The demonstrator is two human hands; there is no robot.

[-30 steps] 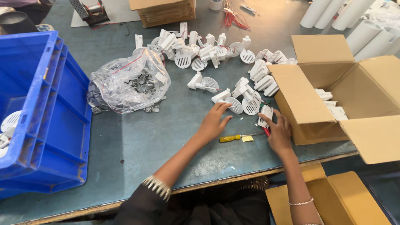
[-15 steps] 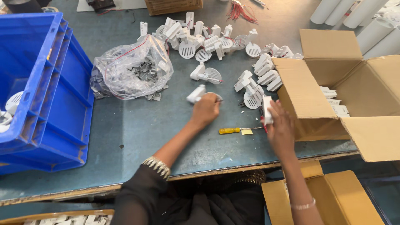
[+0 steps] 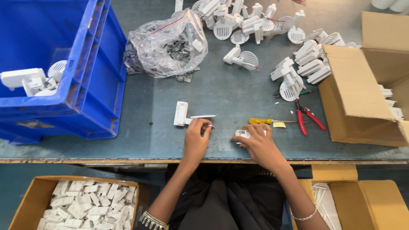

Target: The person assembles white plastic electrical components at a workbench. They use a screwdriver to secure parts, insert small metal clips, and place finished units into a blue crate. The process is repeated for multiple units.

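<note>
The left hand (image 3: 197, 138) rests on the table (image 3: 230, 91), fingertips pinched on a white plastic part (image 3: 187, 115) lying just ahead of it. The right hand (image 3: 259, 142), just beside the left, is curled around a small white piece (image 3: 243, 133). Ahead of the right hand lie a yellow screwdriver (image 3: 266, 121) and red pliers (image 3: 307, 119).

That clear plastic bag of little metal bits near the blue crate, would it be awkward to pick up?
Probably floppy: the clear plastic bag is crumpled and slumps over its contents. It likely feels heavy for its size, since dark metal pieces fill its middle. It may also spill, as a few loose bits lie on the table beside it.
</note>
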